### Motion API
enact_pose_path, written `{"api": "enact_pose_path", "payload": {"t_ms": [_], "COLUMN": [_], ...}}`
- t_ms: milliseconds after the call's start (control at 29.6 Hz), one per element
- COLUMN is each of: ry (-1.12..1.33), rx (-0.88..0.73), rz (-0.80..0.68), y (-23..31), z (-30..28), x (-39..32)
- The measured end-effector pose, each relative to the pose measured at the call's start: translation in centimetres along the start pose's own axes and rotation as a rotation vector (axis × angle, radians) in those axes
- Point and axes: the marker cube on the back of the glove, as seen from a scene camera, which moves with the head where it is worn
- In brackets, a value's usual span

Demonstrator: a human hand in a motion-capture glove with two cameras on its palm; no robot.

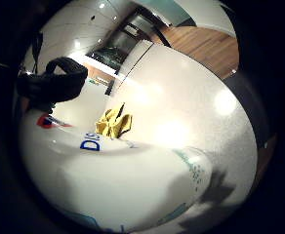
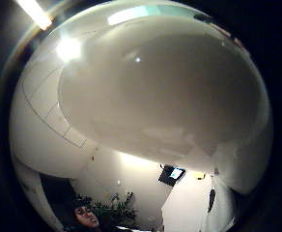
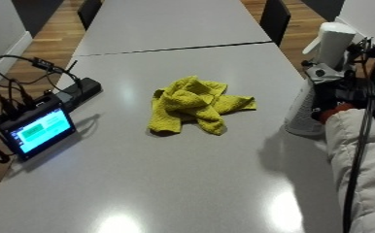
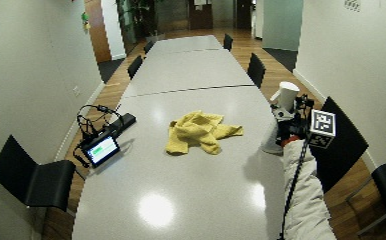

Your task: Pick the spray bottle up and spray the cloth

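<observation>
White sleeve and gloved right hand (image 3: 335, 104) reached the bottle (image 3: 307, 99) standing at the table (image 3: 175, 174) edge, fingers apparently around its body. Yellow cloth (image 3: 197, 103) lay mid-table, well apart. Lifting straight up, nozzle aimed clothward, seemed wisest.

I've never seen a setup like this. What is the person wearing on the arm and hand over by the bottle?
The arm is in a puffy, off-white quilted sleeve with a red cuff showing at the wrist. The right hand wears a black glove with black straps and dark hardware mounted on it. A black strap loop shows in the little finger side palm view.
</observation>
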Motion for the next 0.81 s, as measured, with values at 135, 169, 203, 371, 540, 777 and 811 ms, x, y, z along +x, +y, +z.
{"api": "enact_pose_path", "payload": {"t_ms": [135,169,203,371,540,777,811], "ry": [0.055,0.094,0.140,0.420,0.658,0.916,0.952], "rx": [-0.005,-0.013,-0.027,-0.147,-0.238,-0.324,-0.326], "rz": [-0.018,-0.029,-0.043,-0.154,-0.262,-0.348,-0.356], "y": [-1.4,-1.6,-1.8,-3.2,-4.1,-4.2,-4.2], "z": [-0.7,-0.9,-1.0,0.5,2.4,4.7,4.9], "x": [-0.6,-0.8,-1.1,-4.3,-8.0,-9.2,-9.2]}}
